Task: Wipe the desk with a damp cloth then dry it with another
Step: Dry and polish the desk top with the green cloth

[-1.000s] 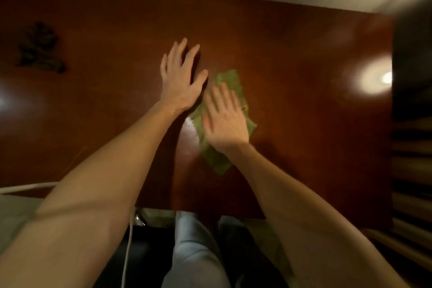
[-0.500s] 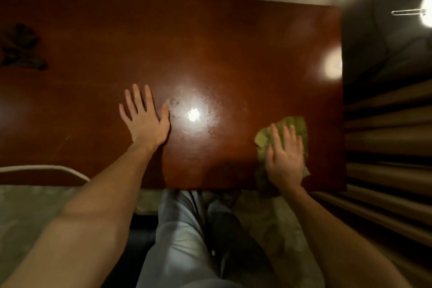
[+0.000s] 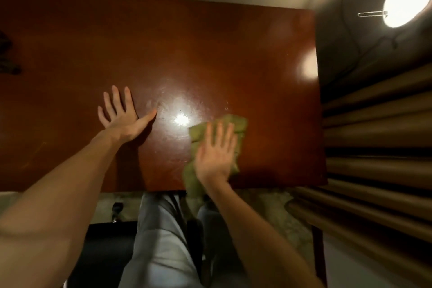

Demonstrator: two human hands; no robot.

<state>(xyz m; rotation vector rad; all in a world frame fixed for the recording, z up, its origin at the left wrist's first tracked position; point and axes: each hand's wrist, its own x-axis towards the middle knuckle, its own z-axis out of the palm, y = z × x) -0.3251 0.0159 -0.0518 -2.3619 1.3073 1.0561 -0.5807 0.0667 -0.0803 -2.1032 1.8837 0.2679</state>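
Pressing flat w/ my right hand (image 3: 216,154), fingers straight, onto the cloth (image 3: 235,124). My left hand (image 3: 121,116) lies open, fingers fanned, braced on the desk (image 3: 210,54), holding nothing. Cloth sits by the front edge, approx. 4 o'clock from the left hand, its tail drooping over toward 6. Half a sec ago it was out by the 3 o'clock end; now it's swept back toward centre. I read that as a return stroke, so the wet pass is prob. ongoing, drying not begun. Dark lump (image 3: 7,61) at 9 o'clock: can't tell what.
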